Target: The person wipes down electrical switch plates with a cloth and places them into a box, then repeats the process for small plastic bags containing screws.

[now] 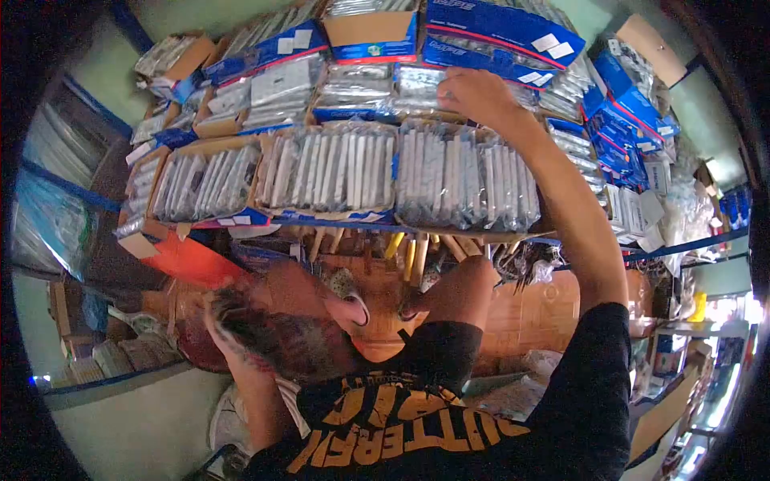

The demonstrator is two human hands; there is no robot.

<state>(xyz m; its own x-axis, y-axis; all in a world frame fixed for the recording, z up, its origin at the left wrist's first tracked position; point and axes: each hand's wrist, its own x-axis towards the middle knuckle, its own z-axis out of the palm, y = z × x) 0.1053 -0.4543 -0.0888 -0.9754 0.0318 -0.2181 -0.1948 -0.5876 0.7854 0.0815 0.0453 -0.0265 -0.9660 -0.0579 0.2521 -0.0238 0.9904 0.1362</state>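
My right hand (473, 94) reaches to the second row of boxes, its fingers bent down onto a silvery plastic-wrapped packet (419, 82). Part of that packet is hidden by the hand. Lower left, my left hand (220, 311) is smeared by motion close to my left thigh. It is closed around a dark and whitish thing (249, 321) with a see-through look, whose kind I cannot tell. Nearest in front of me, an open box (329, 215) holds several flat plastic-wrapped packets (329, 168) standing on edge, with more such packets (469, 176) to its right.
Blue printed boxes (505, 30) stand stacked along the back. More blue cartons (622, 128) lean at the right. An orange-red sheet or flap (188, 258) juts out at the near left. Below the boxes are wooden and yellow handles (409, 255). Shelving (104, 377) flanks the left side.
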